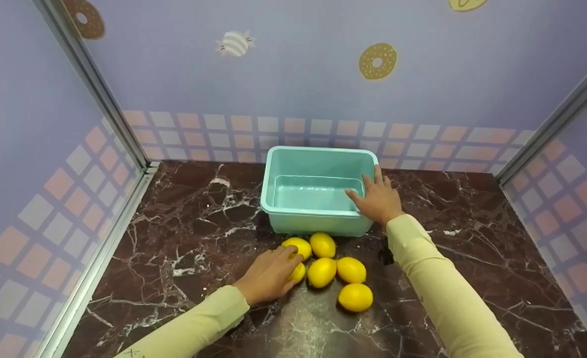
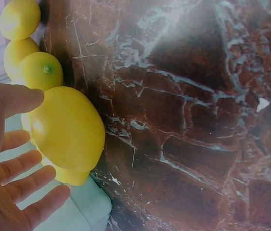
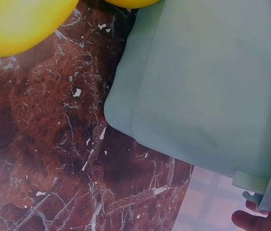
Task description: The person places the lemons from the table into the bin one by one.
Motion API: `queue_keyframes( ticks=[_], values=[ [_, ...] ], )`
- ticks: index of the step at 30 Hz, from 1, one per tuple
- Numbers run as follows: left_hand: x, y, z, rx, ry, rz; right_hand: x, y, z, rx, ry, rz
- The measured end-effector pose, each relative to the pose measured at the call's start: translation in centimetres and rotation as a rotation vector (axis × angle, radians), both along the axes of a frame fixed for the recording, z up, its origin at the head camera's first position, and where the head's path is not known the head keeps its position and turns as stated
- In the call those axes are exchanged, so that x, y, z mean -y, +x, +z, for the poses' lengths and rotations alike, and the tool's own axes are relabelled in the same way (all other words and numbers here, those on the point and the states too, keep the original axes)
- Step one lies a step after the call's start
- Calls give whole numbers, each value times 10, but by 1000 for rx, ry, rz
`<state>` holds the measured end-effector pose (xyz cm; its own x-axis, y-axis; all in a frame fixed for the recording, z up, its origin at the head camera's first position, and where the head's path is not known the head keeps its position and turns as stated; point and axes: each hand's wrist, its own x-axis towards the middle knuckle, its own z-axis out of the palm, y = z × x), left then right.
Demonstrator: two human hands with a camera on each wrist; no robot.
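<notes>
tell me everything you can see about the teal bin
The teal bin is a rectangular, open-topped tub with rounded corners, smooth walls that look like plastic, a pale rim and, in the right wrist view, a small tab beneath it. It stands upright on the dark marbled surface, in front of the patterned back wall and behind the yellow lemons. No lemons show inside. The right grip rests on its right-hand rim; whether the nearest lemon touches its front cannot be told.

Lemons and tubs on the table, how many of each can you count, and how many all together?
Yellow lemons: 6
Blue-green tub: 1
Total: 7
</notes>
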<state>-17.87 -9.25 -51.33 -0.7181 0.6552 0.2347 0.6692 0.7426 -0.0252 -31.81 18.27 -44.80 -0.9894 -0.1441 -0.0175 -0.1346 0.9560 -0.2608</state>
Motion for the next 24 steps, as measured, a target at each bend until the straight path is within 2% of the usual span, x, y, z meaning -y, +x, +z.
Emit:
queue_keyframes(
  ticks=[8, 13, 24],
  values=[
    [-1, -1, -3, 14, 3, -1, 1, -5, -5, -25, -39, -19],
    [-1, -1, -6, 16, 13, 0, 1, -5, -8, -42, -75, -61],
    [0, -3, -11, 49, 24, -17, 2, -7, -10, -46, -22, -95]
  ],
)
